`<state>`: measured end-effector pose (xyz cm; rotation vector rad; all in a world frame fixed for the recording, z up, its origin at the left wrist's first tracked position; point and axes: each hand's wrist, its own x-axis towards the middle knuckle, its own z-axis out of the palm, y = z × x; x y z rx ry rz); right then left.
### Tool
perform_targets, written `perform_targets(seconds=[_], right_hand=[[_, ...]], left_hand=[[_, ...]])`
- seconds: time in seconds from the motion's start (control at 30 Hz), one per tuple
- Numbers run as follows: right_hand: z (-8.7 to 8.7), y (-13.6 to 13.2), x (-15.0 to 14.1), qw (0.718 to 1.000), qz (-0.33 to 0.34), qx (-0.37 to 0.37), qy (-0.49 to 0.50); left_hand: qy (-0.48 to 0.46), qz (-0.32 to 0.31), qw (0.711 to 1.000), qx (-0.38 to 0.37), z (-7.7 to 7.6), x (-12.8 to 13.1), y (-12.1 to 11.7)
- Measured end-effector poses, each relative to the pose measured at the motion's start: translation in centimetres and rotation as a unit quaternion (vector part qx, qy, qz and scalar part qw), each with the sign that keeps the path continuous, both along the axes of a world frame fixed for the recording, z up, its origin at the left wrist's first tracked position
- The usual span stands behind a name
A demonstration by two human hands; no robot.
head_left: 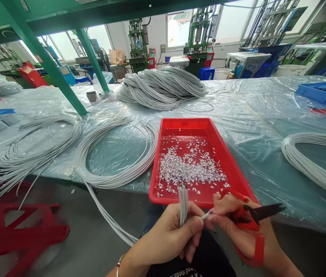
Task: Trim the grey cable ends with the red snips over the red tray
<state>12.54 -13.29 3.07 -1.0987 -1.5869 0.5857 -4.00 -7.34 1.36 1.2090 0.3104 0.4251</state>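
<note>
My left hand [170, 231] is closed around a small bundle of grey cables [183, 204], whose cut ends point up. One cable [205, 216] sticks out sideways from its thumb and finger. My right hand [229, 219] pinches the tip of that cable. Red-handled scissors [262, 212] hang on the same hand, black blades pointing right. Just beyond both hands lies a red tray [156, 181] strewn with small shiny silvery scraps [186, 165]. A coil of grey cable [93, 179] rests left of the tray, and some strands trail down from it toward my left arm.
Another cable coil [41, 150] lies far left, one [301, 154] at right, and a big heap of cables [163, 86] behind the tray. Red-handled scissors [324, 111] lie by a blue tray [313, 92]. Green posts [56, 77] rise at left. A red stool [35, 227] stands below.
</note>
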Motion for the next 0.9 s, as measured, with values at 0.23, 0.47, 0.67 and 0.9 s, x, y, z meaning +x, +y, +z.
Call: perform_targets(seconds=[0.23,0.47,0.67,0.9], right_hand=[[1.5,0.6,0.5,0.994,-0.044,0.015,-0.102],[2.7,4.0,4.3,0.968,-0.107,-0.168,-0.155],[0.7,0.2,4.7,0.963,-0.094,-0.231,-0.1],[-1.3,-3.2,6.9,0.92,0.001,-0.277,-0.276]], left_hand=[[0.047,0.26,0.954,0.142,-0.6,1.1,-0.2],[-0.013,0.246,0.969,0.02,-0.7,1.0,0.6],[-0.04,0.239,0.97,-0.035,-0.8,0.9,0.9],[-0.028,0.204,0.978,-0.024,-0.2,1.2,0.4]])
